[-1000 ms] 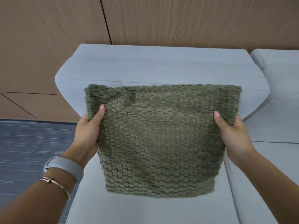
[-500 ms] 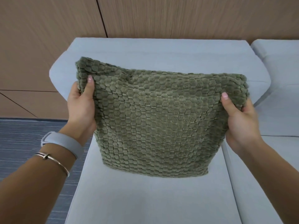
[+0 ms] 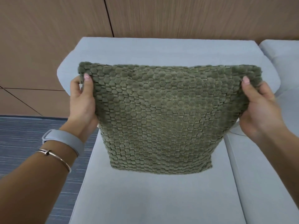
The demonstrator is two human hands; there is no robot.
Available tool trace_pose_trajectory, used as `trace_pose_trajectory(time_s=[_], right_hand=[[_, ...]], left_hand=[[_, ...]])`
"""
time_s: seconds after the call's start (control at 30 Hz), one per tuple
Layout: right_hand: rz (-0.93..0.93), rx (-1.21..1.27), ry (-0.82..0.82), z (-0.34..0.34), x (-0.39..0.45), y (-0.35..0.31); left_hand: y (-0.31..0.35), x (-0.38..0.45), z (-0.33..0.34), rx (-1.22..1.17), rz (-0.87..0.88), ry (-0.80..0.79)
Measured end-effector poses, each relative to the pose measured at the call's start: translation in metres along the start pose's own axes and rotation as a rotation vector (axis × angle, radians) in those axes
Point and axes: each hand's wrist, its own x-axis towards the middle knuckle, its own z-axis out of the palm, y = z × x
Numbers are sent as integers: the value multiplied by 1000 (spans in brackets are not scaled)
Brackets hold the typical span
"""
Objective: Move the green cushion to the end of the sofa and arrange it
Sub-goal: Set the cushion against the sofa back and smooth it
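A green cushion with a bumpy honeycomb texture hangs upright in the air over the end seat of a light grey sofa. My left hand grips its upper left corner, thumb on the front face. My right hand grips the upper right corner the same way. The cushion's bottom edge is a little above the seat and its top edge is level in front of the sofa's backrest.
The sofa's left end borders a striped blue-grey carpet. A second sofa seat lies to the right. Brown wood wall panels stand behind the backrest.
Both hands have shifted up to the cushion's top corners and lifted it. The top edge, tilted half a second ago, is now level in front of the backrest.
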Motion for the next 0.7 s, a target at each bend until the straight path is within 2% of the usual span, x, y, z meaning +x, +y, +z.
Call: trace_pose_trajectory(time_s=[0.07, 0.1, 0.17, 0.2, 0.27, 0.3, 0.33, 0.37, 0.4, 0.43, 0.6, 0.67, 0.7], right_hand=[[0, -85, 106, -5, -1, 8], [-33, -171, 194, -7, -5, 12], [-289, -487, 326, -9, -22, 21], [-503, -676, 277, -5, -35, 30], [-922, -1080, -84, 7, -63, 62], [-1101, -1295, -313, 10, -72, 84], [-1233, -1471, -507, 9, -76, 106], [-1282, -1603, -636, 5, -75, 126], [-1254, -1704, -682, -1, -68, 138], [-1198, -1770, -663, -7, -58, 144], [-963, -1917, -347, -55, -30, 125], [-943, -1862, -202, -59, -45, 129], [-990, -1822, -191, -57, -56, 138]], left_hand=[[-7, 0, 2, 145, 42, 56], [-9, -5, 1, 256, 129, 145], [-14, -23, -2, 504, 502, 298], [-23, -36, -4, 633, 747, 223], [-59, -59, -10, 1025, 1173, -169], [-83, -64, -15, 1244, 1312, -341], [-106, -62, -24, 1426, 1386, -443], [-124, -57, -32, 1559, 1398, -472], [-133, -48, -39, 1650, 1364, -456], [-136, -37, -45, 1706, 1326, -420], [-124, -19, -70, 1710, 1172, -212], [-131, -40, -74, 1644, 1141, -149], [-139, -52, -75, 1624, 1200, -178]])
